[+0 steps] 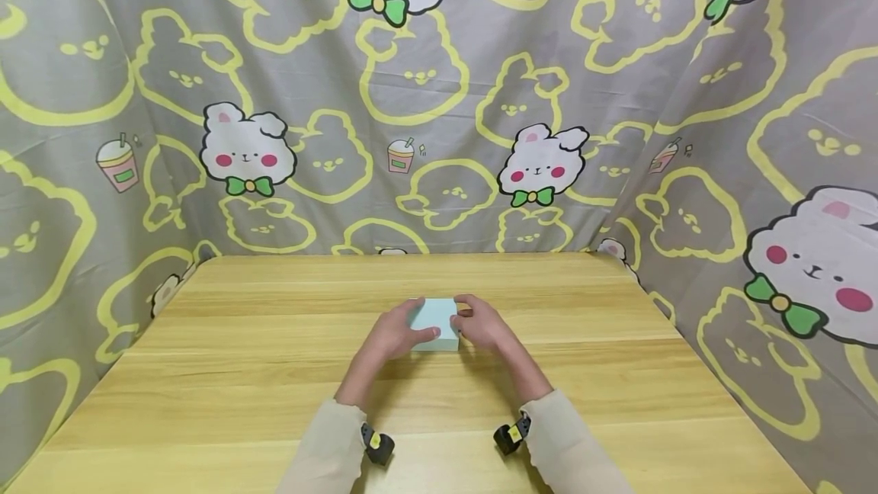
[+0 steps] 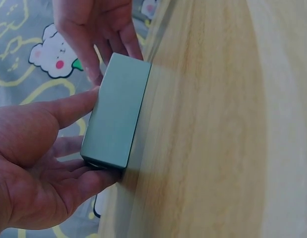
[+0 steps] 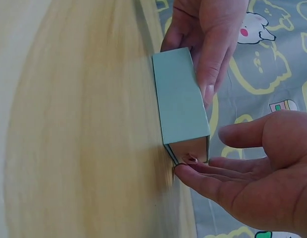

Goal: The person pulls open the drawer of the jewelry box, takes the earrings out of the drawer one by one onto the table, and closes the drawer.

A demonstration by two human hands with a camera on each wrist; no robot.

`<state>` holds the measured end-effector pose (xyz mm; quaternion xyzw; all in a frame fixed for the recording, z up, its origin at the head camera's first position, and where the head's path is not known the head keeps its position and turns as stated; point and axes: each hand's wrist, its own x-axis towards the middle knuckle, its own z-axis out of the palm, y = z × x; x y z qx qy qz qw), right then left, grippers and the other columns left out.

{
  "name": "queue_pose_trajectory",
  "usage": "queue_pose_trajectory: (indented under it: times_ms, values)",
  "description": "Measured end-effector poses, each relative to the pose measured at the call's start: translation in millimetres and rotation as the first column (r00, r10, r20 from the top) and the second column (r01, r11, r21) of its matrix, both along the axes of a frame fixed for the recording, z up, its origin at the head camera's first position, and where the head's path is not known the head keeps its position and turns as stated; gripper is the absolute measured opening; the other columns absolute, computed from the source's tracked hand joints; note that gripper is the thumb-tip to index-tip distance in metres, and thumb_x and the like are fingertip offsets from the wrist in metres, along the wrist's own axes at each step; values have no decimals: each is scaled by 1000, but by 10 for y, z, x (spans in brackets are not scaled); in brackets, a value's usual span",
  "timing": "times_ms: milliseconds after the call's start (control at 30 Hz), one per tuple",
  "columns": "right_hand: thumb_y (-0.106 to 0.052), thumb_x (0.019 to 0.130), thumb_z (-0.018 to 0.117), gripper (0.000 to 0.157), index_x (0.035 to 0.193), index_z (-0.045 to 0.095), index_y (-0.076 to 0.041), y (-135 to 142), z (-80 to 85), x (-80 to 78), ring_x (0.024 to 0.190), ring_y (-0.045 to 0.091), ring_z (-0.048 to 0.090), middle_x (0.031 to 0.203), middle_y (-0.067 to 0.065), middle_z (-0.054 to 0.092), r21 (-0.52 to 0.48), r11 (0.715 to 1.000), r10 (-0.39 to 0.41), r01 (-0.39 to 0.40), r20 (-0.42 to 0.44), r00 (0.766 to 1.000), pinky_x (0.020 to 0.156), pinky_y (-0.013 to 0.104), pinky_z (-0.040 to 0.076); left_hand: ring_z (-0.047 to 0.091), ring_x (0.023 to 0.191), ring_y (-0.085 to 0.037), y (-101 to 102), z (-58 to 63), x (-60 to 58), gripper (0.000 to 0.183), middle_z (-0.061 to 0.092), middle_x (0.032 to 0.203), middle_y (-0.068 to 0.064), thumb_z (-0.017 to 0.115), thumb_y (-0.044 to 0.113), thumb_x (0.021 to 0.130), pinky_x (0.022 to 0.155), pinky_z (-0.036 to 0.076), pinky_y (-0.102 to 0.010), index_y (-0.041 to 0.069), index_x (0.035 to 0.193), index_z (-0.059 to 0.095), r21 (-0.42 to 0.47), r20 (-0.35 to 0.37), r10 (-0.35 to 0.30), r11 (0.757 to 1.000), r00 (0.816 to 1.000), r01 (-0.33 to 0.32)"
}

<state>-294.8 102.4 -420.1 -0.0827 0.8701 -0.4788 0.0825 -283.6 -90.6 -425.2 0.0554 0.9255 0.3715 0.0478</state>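
Note:
A pale mint-green box (image 1: 435, 317) lies on the wooden table in the head view. My left hand (image 1: 396, 330) holds its left side, thumb on the top face and fingers along the left end. At the right end is my right hand (image 1: 482, 322), its fingertips against the box and its thumb close to the upper edge. In the right wrist view that end of the box (image 3: 182, 96) shows a brown inner face with a small ribbon loop (image 3: 190, 158), beside the right fingertips. The left wrist view shows the plain front side of the box (image 2: 118, 111).
The light wooden table (image 1: 274, 402) stretches out around the box. A grey curtain (image 1: 439, 105) with rabbit and yellow-outline prints hangs behind the table and on both sides. Small black cameras (image 1: 377, 446) are strapped at both wrists, by the beige sleeves (image 1: 572, 441).

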Motion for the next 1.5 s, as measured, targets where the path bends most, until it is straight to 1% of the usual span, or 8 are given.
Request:
queue_pose_trajectory:
  times_ms: [167,233,400,533,667,967,1200,1500]
  values:
    - [-23,106,49,53,149,40,8,9,10,-11,116,34,66,125,23,67,-25,999,-41,42,26,999,100,50,51,44,142,-43,-7,-7,9,75,46,156,-18,75,42,92,112,41,-58,13,154,45,-1,-7,-9,1000,1000,9]
    - [-24,107,47,53,147,41,9,17,5,-22,116,34,66,122,22,68,-34,997,-61,62,34,998,102,52,50,44,142,-43,-11,-7,11,75,46,156,-18,75,42,92,112,41,-58,13,154,45,-1,-12,-15,1000,1000,15]
    - [-15,103,47,44,140,48,10,26,-41,-67,106,33,68,112,21,69,-77,994,-76,80,45,996,95,47,55,47,140,-42,-21,-1,9,75,47,155,-19,75,41,91,110,43,-58,12,154,45,-5,-20,-19,1000,1000,19]
    - [-7,102,49,30,124,58,11,23,-79,-93,97,33,70,105,23,69,-106,992,-68,73,44,997,87,42,59,47,139,-42,-33,4,7,75,46,155,-20,76,40,91,110,42,-58,12,154,45,6,-16,-15,1000,1000,15]
    - [-4,100,52,20,110,64,9,34,-95,-99,89,29,71,101,22,69,-81,995,-63,65,31,998,81,39,61,46,140,-42,-38,5,8,74,46,156,-20,75,39,92,111,42,-58,11,154,44,8,-21,-22,1000,1000,22]
    - [0,92,60,11,100,67,5,42,-118,-123,74,22,71,88,15,71,-18,999,-50,50,-14,999,68,33,60,49,137,-39,-23,1,3,74,48,155,-18,75,40,92,109,44,-56,12,153,46,2,-29,-19,1000,999,19]
    - [-1,92,61,8,96,67,3,56,-126,-140,68,19,70,82,13,72,24,998,-55,56,-32,998,63,31,58,50,137,-39,-16,-3,12,74,48,155,-18,75,41,92,108,44,-56,13,154,45,-1,-23,-22,1000,999,22]
    - [-1,92,62,6,94,67,2,58,-138,-154,67,18,70,80,12,71,18,998,-55,55,-21,998,63,31,59,52,133,-38,-7,7,17,74,48,154,-18,75,42,92,106,46,-55,14,154,45,-5,-12,-12,1000,1000,12]
